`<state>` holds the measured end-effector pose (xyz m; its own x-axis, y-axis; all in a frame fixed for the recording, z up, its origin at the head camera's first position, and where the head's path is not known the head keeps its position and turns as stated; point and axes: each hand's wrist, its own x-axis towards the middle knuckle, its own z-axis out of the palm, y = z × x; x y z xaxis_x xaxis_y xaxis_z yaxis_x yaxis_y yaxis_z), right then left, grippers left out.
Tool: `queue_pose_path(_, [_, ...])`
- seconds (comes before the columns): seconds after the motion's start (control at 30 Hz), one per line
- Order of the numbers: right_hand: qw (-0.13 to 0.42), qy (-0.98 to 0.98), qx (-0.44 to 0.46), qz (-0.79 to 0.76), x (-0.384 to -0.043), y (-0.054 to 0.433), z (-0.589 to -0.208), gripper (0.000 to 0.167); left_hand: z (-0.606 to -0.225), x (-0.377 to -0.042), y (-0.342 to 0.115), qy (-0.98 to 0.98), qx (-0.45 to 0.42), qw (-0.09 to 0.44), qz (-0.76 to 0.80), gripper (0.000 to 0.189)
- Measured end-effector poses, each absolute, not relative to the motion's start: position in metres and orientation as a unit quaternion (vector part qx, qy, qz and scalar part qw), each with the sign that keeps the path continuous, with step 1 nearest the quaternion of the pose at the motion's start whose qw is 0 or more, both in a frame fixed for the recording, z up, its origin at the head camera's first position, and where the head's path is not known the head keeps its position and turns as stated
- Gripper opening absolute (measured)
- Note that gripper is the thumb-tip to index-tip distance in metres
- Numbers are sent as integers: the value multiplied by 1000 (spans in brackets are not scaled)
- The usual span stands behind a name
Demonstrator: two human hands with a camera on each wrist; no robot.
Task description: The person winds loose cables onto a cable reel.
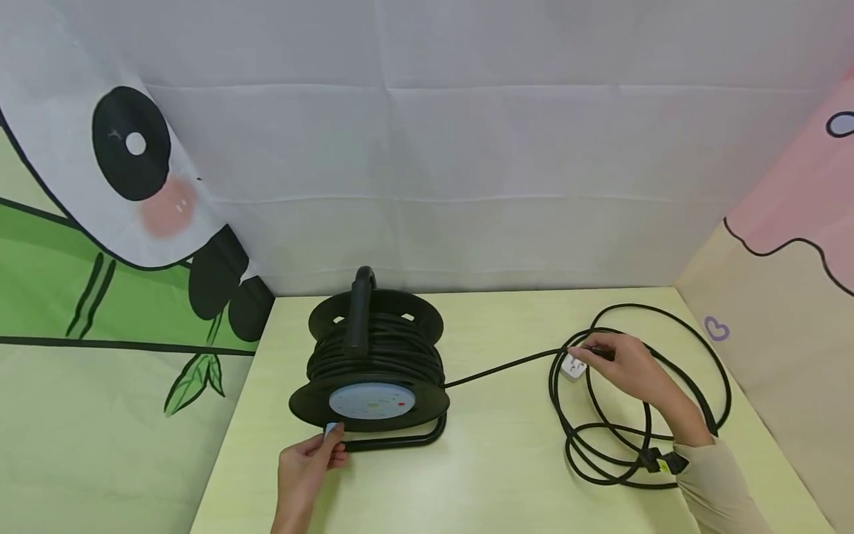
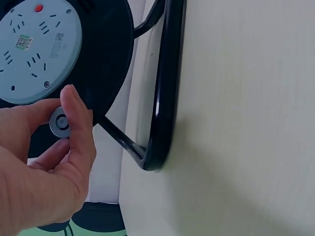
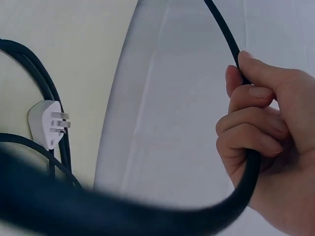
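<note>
A black cable reel (image 1: pixel 376 348) stands on the table, its drum wound with black cable and its front disc bearing a pale blue socket panel (image 2: pixel 37 46). My left hand (image 1: pixel 308 471) pinches the small grey crank knob (image 2: pixel 60 123) at the lower front of the disc. Off to the right, my right hand (image 1: pixel 623 363) grips the black cable (image 3: pixel 227 29), fingers curled round it. From that hand the cable runs fairly straight to the reel. Loose cable coils (image 1: pixel 600 460) lie beneath and around the right hand, with a white three-pin plug (image 3: pixel 47 123) among them.
A bent black tube stand (image 2: pixel 165 88) supports the reel. On the coils near the right sleeve sits a black piece with a yellow-green mark (image 1: pixel 660 463). A white cloth (image 1: pixel 467 185) hangs behind the table (image 1: pixel 494 460), with printed cloths at both sides.
</note>
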<state>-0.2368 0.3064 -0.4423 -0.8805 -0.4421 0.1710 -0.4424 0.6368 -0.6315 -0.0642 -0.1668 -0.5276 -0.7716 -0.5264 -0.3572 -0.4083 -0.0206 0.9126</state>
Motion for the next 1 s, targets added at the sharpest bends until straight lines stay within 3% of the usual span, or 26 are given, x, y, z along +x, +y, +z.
queue_pose_path(0.6, [-36, -905, 235, 354, -237, 318, -435, 17, -471, -58, -192, -699, 353, 70, -618, 51])
queue_pose_path(1.0, [-28, -906, 228, 354, -236, 320, -434, 15, -420, -65, -174, -712, 310, 103, -621, 45])
